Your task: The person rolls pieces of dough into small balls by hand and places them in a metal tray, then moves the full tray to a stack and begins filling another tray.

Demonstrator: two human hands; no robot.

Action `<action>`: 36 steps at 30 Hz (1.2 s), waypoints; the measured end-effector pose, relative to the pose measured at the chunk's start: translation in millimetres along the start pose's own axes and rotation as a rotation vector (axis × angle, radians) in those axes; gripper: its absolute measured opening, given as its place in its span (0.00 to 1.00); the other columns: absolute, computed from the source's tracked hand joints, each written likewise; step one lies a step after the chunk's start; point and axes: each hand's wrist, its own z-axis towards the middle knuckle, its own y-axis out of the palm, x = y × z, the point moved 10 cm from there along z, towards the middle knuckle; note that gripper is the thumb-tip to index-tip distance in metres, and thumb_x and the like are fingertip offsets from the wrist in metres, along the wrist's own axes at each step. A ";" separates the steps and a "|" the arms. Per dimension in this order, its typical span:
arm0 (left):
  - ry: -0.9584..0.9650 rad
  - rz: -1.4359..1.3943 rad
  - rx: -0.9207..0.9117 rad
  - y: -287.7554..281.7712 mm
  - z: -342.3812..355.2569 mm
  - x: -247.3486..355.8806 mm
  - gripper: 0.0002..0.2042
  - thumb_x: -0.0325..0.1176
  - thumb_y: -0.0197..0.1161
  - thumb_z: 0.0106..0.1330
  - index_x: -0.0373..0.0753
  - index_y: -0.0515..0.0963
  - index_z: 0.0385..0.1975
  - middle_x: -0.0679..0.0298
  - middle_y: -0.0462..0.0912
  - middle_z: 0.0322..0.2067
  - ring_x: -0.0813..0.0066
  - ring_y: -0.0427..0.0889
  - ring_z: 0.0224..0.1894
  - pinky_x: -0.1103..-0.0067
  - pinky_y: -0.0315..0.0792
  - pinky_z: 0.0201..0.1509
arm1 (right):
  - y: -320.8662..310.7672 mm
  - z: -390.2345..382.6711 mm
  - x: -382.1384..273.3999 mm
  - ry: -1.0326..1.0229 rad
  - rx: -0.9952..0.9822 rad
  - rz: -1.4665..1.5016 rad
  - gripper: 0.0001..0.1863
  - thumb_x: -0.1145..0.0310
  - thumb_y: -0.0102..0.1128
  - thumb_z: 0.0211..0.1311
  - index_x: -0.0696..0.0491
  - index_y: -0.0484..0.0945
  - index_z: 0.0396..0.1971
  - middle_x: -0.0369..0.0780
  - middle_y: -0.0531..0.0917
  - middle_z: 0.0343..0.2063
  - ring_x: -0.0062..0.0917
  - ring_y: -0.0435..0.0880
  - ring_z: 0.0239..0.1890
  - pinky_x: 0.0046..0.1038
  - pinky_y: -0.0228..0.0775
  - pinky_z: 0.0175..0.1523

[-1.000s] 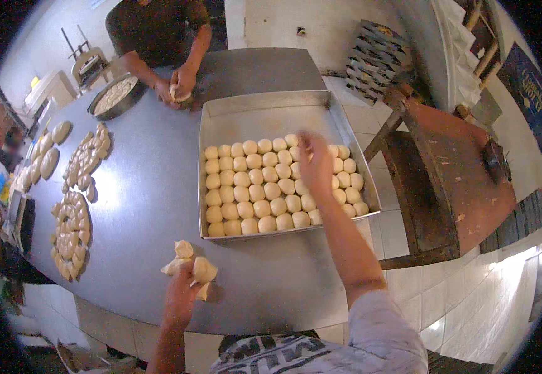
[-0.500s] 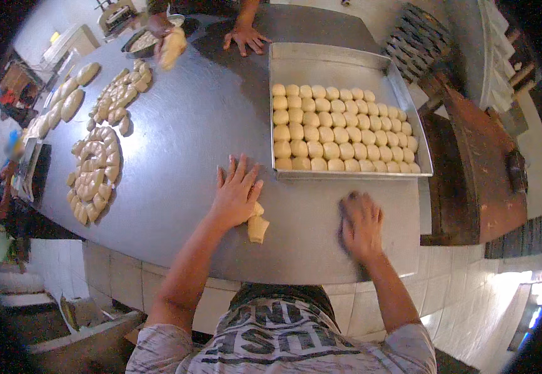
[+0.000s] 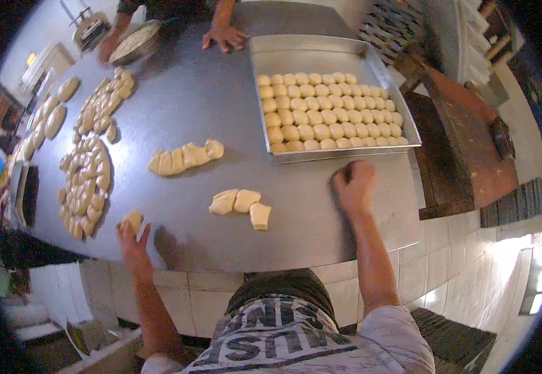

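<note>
Left hand [image 3: 135,242] half-curled, fingers around dough lump [image 3: 132,219]. Right hand [image 3: 356,186] curled over table [image 3: 305,240]; cannot tell whether holding anything. Dough pieces [image 3: 246,201] between hands. Tray [image 3: 308,59] of dough balls [image 3: 327,116] just beyond right hand.

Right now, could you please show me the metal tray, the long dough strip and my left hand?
Metal tray [image 3: 308,61]: head view, bare floor near far wall.
Long dough strip [image 3: 187,158]: head view, middle of its top.
Left hand [image 3: 135,248]: head view, back of hand.
</note>
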 end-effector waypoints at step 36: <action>-0.001 0.267 -1.074 291.0 -136.3 121.2 0.19 0.32 0.52 0.60 0.36 0.67 0.52 0.55 0.67 0.52 0.62 0.67 0.54 0.66 0.60 0.57 | 5.7 -60.6 -63.8 -0.222 -0.774 0.997 0.20 0.69 0.53 0.60 0.51 0.68 0.53 0.42 0.72 0.50 0.30 0.72 0.50 0.32 0.63 0.55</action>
